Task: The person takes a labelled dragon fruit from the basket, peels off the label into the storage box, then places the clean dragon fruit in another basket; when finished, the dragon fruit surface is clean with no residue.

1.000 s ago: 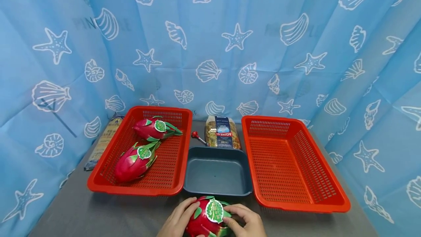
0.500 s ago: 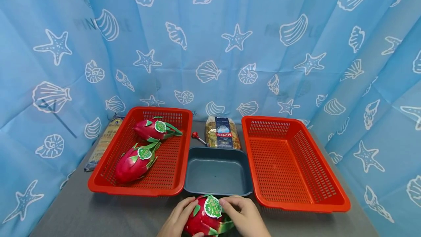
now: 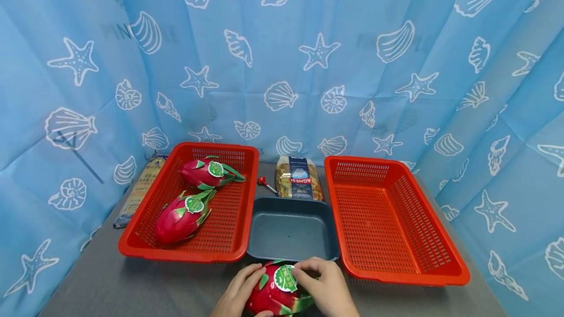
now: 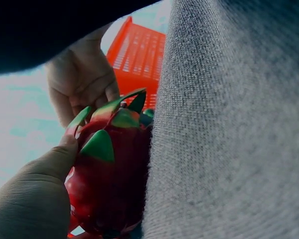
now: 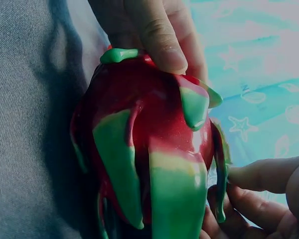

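A red dragon fruit (image 3: 270, 295) with green scales lies at the near edge of the table in the head view. My left hand (image 3: 240, 290) grips its left side, the thumb (image 4: 52, 164) along the skin in the left wrist view. On top of the fruit is a round green-and-white sticker (image 3: 285, 279). The thumb and forefinger of my right hand (image 3: 327, 285) pinch its right edge. In the right wrist view my right hand (image 5: 261, 199) is beside the fruit (image 5: 144, 129), with green scales near its fingers. The fruit's underside is hidden.
A red basket (image 3: 185, 257) on the left holds two more stickered dragon fruits. Another red basket (image 3: 370, 229) stands right. Between them are a dark blue tray (image 3: 291, 231), a pasta bag (image 3: 299, 178) and a lollipop (image 3: 263, 181). A long packet (image 3: 138, 192) lies far left.
My right hand has moved from the fruit's right side up to the sticker's edge and pinches it. The dragon fruit has turned slightly, while my left hand has kept its grip.
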Tool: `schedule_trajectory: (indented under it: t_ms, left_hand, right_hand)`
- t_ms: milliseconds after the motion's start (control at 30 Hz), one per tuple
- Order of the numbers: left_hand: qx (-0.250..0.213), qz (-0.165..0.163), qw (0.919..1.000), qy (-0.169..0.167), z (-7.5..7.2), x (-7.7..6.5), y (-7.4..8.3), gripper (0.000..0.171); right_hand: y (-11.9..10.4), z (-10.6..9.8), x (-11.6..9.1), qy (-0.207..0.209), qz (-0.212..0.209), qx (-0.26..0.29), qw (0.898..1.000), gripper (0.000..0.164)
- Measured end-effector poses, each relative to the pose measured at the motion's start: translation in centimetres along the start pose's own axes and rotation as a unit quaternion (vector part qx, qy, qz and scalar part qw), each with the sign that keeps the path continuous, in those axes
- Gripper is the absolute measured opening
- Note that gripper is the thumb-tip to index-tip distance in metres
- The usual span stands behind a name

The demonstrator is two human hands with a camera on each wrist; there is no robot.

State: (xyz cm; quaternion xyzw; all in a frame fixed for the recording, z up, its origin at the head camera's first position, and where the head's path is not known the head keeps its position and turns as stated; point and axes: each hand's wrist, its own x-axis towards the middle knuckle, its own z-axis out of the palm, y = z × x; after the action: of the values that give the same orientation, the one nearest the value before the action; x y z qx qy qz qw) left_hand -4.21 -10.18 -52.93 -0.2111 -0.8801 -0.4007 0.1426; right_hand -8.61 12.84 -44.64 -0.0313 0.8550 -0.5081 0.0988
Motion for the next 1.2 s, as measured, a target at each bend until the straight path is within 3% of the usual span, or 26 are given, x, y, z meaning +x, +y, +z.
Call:
schedule_trajectory:
  t_ms: [300,367,533,600,733,967,1200]
  left_hand:
    - [-0.043,-0.028,0.9983,-0.029,-0.6,0.3,0.3,0.066]
    - [-0.072,-0.037,0.9958,-0.043,-0.8,0.4,0.3,0.064]
    - [-0.193,-0.078,0.9746,-0.082,-1.3,0.9,0.0,0.054]
    - [-0.218,-0.091,0.9671,-0.094,-1.4,1.0,0.0,0.05]
    - [-0.234,-0.099,0.9621,-0.099,-1.5,0.9,-0.1,0.048]
    - [-0.246,-0.087,0.9617,-0.085,-1.3,0.6,-0.7,0.049]
    - [-0.256,-0.078,0.9601,-0.081,-1.2,0.5,-0.9,0.048]
  right_hand:
    - [-1.3,-0.6,-0.2,0.01,-0.009,0.038,0.999,0.018]
    - [-1.9,-0.8,-0.2,0.019,-0.004,0.042,0.999,0.02]
    - [-3.8,-1.6,0.3,0.046,-0.004,0.067,0.997,0.019]
    - [-4.5,-1.9,0.7,0.051,-0.016,0.073,0.996,0.017]
    - [-5.8,-2.3,1.8,0.048,-0.035,0.068,0.996,0.013]
    - [-7.3,-1.8,4.7,0.027,-0.067,0.082,0.994,0.016]
    - [-7.8,-1.0,8.2,-0.01,-0.064,0.087,0.994,0.02]
